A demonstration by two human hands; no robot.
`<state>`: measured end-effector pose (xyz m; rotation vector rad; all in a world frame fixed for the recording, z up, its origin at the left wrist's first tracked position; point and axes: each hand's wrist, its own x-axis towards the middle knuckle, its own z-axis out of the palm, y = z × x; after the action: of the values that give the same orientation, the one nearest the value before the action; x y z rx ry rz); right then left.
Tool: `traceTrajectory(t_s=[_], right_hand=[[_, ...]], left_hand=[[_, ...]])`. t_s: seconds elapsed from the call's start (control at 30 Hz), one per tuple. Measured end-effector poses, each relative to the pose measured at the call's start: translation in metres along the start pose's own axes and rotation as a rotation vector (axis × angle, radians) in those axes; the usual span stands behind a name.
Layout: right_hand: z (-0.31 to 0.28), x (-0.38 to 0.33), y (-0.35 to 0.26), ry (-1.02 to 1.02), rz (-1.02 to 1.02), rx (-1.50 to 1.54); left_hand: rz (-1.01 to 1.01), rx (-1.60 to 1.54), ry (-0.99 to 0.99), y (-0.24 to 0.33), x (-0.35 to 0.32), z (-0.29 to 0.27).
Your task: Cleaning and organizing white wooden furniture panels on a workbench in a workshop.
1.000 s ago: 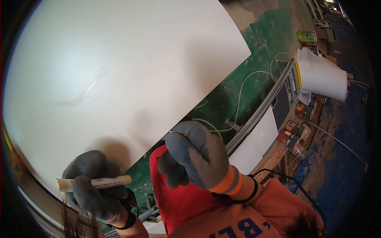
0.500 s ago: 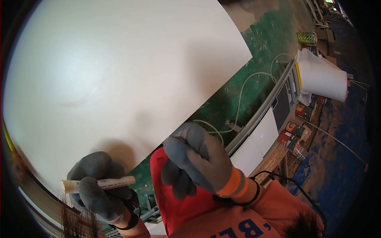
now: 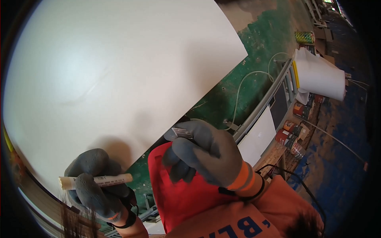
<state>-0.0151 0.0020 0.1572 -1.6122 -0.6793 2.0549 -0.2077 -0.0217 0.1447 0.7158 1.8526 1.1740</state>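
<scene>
My left hand (image 3: 93, 178), in a grey glove, pinches a short cream-coloured tube (image 3: 119, 179) with dark print along its side. Thumb and fingers wrap the tube's middle, and both ends stick out over the edge of a large white sheet (image 3: 131, 71). To the right, my gloved right hand (image 3: 206, 152) holds a small, flat metal blade (image 3: 182, 133) between thumb and forefinger, close to the sheet's near edge. The blade and the tube are well apart. Whether a handle goes with the blade is hidden by the glove.
Beneath the sheet spreads a worn green surface (image 3: 258, 51) with a thin pale hose (image 3: 239, 95). A grey metal rail (image 3: 262, 107) runs along its right. Beyond stand a white roll (image 3: 321, 75) and several red cans (image 3: 287, 137). Red cloth (image 3: 178, 202) covers my lap.
My right hand has turned and shifted slightly right, so the blade now shows plainly between thumb and forefinger. My left hand, with the tube, has moved slightly left and up.
</scene>
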Motion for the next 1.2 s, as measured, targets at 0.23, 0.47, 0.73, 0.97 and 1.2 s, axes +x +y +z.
traceTrajectory(t_s=[0.23,0.47,0.73,0.97,1.2], right_hand=[[0.01,-0.003,0.0,0.072,-0.481,-0.752],[0.01,-0.004,0.008,0.026,-0.458,-0.827],[0.009,-0.004,0.003,0.031,-0.44,-0.852],[0.015,-0.006,0.0,0.057,-0.395,-0.873],[0.014,-0.005,-0.002,0.046,-0.302,-0.796]], left_hand=[[-0.03,-0.053,0.033,-0.003,-0.003,-0.002],[-0.02,-0.025,0.059,-0.01,-0.007,-0.004],[0.008,-0.045,0.064,-0.014,-0.006,-0.004],[0.014,-0.032,0.058,-0.014,-0.004,-0.003],[0.052,-0.067,0.108,-0.014,-0.004,-0.003]])
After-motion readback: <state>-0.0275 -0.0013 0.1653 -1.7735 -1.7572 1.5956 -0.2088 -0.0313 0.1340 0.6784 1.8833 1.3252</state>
